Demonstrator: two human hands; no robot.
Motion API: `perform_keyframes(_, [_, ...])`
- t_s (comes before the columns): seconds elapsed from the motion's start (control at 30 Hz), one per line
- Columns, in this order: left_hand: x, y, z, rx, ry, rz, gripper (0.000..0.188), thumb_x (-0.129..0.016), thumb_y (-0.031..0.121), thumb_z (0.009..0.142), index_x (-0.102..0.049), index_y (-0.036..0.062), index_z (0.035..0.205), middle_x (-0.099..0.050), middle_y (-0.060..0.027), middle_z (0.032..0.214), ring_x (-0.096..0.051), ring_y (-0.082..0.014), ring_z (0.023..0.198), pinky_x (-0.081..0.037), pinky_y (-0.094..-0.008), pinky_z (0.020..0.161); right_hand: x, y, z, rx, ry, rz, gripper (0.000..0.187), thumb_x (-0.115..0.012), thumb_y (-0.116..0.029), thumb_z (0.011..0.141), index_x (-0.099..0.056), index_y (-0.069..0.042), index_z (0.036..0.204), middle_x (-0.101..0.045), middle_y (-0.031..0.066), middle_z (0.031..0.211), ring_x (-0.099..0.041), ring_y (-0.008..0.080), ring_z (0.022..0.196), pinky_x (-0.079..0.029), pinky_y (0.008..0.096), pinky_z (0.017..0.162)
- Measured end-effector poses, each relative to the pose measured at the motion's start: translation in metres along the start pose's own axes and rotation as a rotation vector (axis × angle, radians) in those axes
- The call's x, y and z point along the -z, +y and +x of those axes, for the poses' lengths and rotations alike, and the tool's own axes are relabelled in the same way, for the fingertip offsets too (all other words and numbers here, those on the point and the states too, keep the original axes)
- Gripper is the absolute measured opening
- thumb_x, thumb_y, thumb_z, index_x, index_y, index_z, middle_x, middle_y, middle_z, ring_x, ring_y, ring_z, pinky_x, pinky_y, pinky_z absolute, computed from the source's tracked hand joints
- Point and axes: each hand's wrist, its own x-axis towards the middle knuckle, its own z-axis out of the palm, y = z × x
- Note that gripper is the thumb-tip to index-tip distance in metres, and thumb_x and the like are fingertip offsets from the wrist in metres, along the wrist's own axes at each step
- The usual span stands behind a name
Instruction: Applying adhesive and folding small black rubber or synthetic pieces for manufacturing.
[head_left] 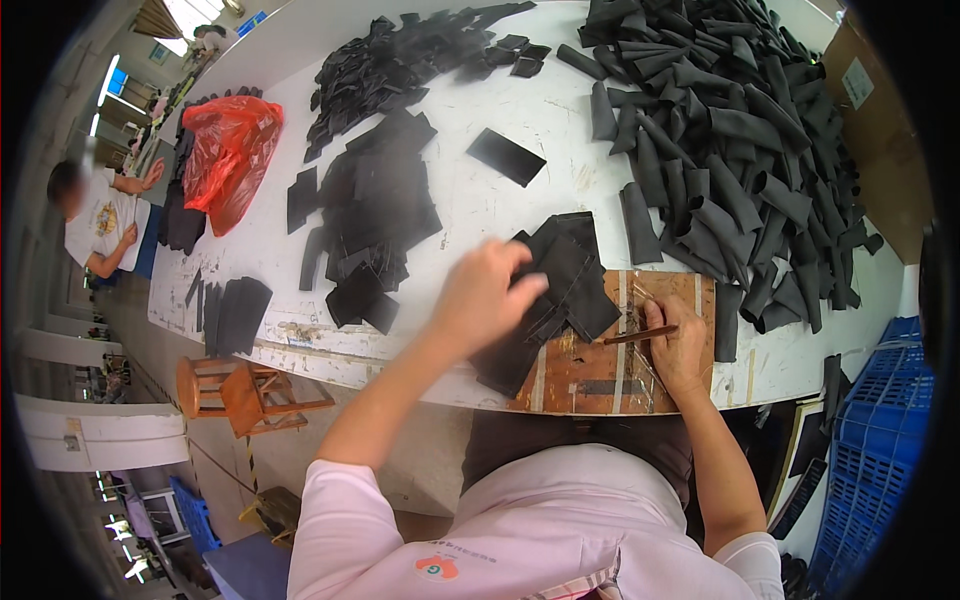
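Tool (640, 335) is pinched in the right hand (677, 345), thumb and fingers closed on it, over a brown board (597, 365) at the near edge of the white table (480, 215). Its long axis runs roughly side to side, thin end aimed left and a touch toward the person. Looks like a slim reddish-brown stick, too small to make out more. The board's got pale strips across it, and flat black pieces (565, 270) overlap on its left part and spill past its edge, corners going every which way. Left hand (488, 295) is over the left side of those, thumb and fingers spread apart, nothing visible in it; it's blurry, so can't tell if it's touching. Off to the right there's a blue crate (870, 440), can't see what's in it. Further up: a loose heap of black sheets (385, 185), one dark rectangle (507, 157) lying slanted by itself, and a huge mound of dark rolled tubes (725, 130) beside a cardboard box (885, 130), contents hidden. Far left, a crinkly red bag (230, 150) sits against more dark pieces, insides unclear, with another person (110, 220) beyond.
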Motion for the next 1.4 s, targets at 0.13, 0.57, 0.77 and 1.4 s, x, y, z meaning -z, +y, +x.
perform_keyframes(0.13, [-0.014, -0.036, 0.098, -0.124, 0.429, 0.194, 0.026, -0.062, 0.015, 0.072, -0.056, -0.0042, 0.089, -0.054, -0.0197, 0.091, -0.052, -0.0329, 0.089, -0.042, -0.0388, 0.077, -0.002, -0.002, 0.002, 0.008, -0.003, 0.022, 0.012, -0.054, -0.012, 0.08, -0.055, -0.002, 0.073, -0.055, 0.0136, 0.069, -0.054, 0.0319, 0.063, -0.042, 0.0375, 0.056])
perform_keyframes(0.57, [-0.011, -0.044, 0.083, 0.038, 0.26, -0.296, 0.015, -0.059, 0.01, 0.073, -0.058, -0.0035, 0.079, -0.059, -0.0109, 0.064, -0.056, -0.0177, 0.06, -0.043, -0.0293, 0.056, 0.001, 0.004, 0.0, -0.007, 0.017, 0.059, 0.013, -0.055, -0.012, 0.079, -0.055, -0.002, 0.071, -0.055, 0.0138, 0.067, -0.054, 0.0318, 0.061, -0.041, 0.0376, 0.054])
perform_keyframes(0.77, [0.02, 0.025, -0.044, 0.273, -0.121, -1.315, 0.013, -0.056, 0.003, 0.077, -0.059, 0.001, 0.089, -0.057, 0.0003, 0.073, -0.052, -0.0056, 0.065, -0.041, -0.017, 0.059, 0.005, 0.01, -0.005, -0.06, 0.018, 0.213, 0.016, -0.053, -0.013, 0.081, -0.055, 0.0, 0.074, -0.054, 0.0136, 0.067, -0.053, 0.029, 0.059, -0.04, 0.0344, 0.054])
perform_keyframes(1.4, [-0.057, 0.077, -0.118, 0.381, -0.059, -1.34, 0.024, -0.056, 0.013, 0.082, -0.053, -0.0024, 0.1, -0.06, -0.0061, 0.082, -0.056, -0.0094, 0.07, -0.047, -0.0228, 0.061, 0.073, -0.062, -0.058, -0.26, -0.434, 0.759, 0.012, -0.065, -0.009, 0.074, -0.061, 0.002, 0.076, -0.057, 0.003, 0.064, -0.049, 0.0068, 0.059, -0.041, 0.0221, 0.055])
